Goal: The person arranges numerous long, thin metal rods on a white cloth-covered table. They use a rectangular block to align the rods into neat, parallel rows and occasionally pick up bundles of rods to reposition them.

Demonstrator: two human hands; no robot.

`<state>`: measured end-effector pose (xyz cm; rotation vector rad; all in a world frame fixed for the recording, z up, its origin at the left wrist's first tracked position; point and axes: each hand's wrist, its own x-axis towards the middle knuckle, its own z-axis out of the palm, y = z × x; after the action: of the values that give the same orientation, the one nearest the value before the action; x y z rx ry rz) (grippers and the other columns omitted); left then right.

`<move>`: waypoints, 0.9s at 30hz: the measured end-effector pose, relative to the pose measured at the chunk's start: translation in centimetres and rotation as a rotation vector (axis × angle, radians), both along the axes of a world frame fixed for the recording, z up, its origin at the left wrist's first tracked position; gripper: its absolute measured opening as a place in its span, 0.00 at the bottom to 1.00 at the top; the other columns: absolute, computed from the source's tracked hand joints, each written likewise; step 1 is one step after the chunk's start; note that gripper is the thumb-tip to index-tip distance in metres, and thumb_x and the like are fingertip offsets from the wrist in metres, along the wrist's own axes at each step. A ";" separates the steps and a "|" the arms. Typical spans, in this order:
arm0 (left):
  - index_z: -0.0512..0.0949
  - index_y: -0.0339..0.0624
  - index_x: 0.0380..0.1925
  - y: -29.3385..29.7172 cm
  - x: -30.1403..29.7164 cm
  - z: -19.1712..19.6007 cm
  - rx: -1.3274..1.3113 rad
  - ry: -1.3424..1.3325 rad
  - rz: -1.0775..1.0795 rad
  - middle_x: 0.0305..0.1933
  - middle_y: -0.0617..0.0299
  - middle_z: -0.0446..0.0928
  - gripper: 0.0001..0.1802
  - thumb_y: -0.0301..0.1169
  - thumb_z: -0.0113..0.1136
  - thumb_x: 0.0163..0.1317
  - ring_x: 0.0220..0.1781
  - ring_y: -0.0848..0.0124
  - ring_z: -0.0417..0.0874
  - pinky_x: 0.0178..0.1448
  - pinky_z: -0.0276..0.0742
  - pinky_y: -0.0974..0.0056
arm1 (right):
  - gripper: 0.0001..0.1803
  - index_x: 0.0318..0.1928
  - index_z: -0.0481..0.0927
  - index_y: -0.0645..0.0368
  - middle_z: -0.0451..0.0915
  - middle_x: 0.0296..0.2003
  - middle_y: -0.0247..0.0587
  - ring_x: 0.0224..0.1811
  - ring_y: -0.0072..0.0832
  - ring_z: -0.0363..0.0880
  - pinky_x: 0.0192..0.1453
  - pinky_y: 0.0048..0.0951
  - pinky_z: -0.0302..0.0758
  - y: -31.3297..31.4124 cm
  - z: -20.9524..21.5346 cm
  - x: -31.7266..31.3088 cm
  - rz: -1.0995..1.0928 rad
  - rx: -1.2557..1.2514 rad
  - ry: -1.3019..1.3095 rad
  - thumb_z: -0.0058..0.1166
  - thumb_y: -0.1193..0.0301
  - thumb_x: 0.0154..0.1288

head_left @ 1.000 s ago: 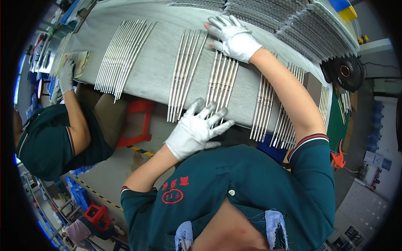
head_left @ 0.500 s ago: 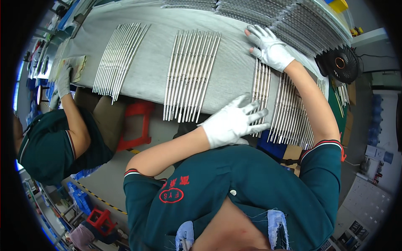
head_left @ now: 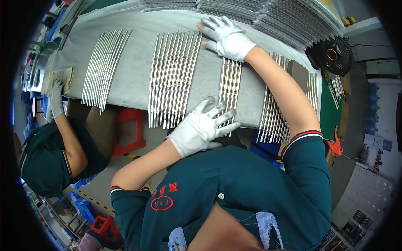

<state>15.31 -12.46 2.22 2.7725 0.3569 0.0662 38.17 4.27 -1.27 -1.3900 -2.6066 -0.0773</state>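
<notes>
My left hand [head_left: 202, 127], in a white glove, lies with spread fingers over the near ends of a small group of thin metal rods [head_left: 230, 79]. At the far ends of the same rods is my right hand [head_left: 227, 38], gloved with some fingertips bare, its fingers stretched out to the left. Both palms face down and neither hand is closed round a rod. To the left lies a wider row of silvery rods [head_left: 172, 79], side by side. Another row of rods [head_left: 268, 111] lies to the right, partly hidden under my right forearm.
A further rod bundle [head_left: 104, 69] lies farther left on the grey-covered table [head_left: 134, 90]. Stacked rods in clear wrap [head_left: 289, 21] line the back. A black fan [head_left: 331, 56] and a grey block [head_left: 297, 75] are at right. A co-worker [head_left: 58, 150] sits at left by a red stool [head_left: 132, 129].
My hands and the small group of rods have shifted left, widening the gap to the right-hand row. The whole view has shifted too, and the grey block now shows beside my forearm.
</notes>
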 end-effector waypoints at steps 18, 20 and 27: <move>0.66 0.62 0.73 -0.5 1.7 -1.0 -0.021 -0.038 -0.049 0.76 0.57 0.65 0.40 0.49 0.63 0.59 0.76 0.56 0.67 0.80 0.52 0.38 | 0.34 0.75 0.65 0.54 0.60 0.76 0.50 0.81 0.45 0.51 0.84 0.51 0.45 -0.9 0.2 2.3 -0.008 -0.011 -0.036 0.43 0.49 0.76; 0.66 0.63 0.73 -0.5 0.9 -0.8 -0.037 -0.005 -0.014 0.76 0.56 0.65 0.39 0.50 0.62 0.60 0.76 0.56 0.67 0.80 0.52 0.38 | 0.34 0.74 0.65 0.54 0.61 0.75 0.50 0.81 0.45 0.51 0.84 0.51 0.45 -0.6 0.0 1.3 -0.004 -0.002 -0.016 0.44 0.49 0.76; 0.69 0.58 0.71 -0.4 -2.5 0.3 0.031 0.039 0.092 0.70 0.57 0.71 0.38 0.54 0.63 0.61 0.73 0.57 0.70 0.80 0.54 0.39 | 0.34 0.75 0.66 0.49 0.62 0.75 0.45 0.80 0.43 0.52 0.84 0.49 0.46 1.3 -0.5 -2.6 0.006 0.082 -0.003 0.43 0.46 0.76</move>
<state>12.85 -12.81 2.52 2.7904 0.4980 0.0409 35.55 5.58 -1.80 -1.3547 -2.5787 -0.1836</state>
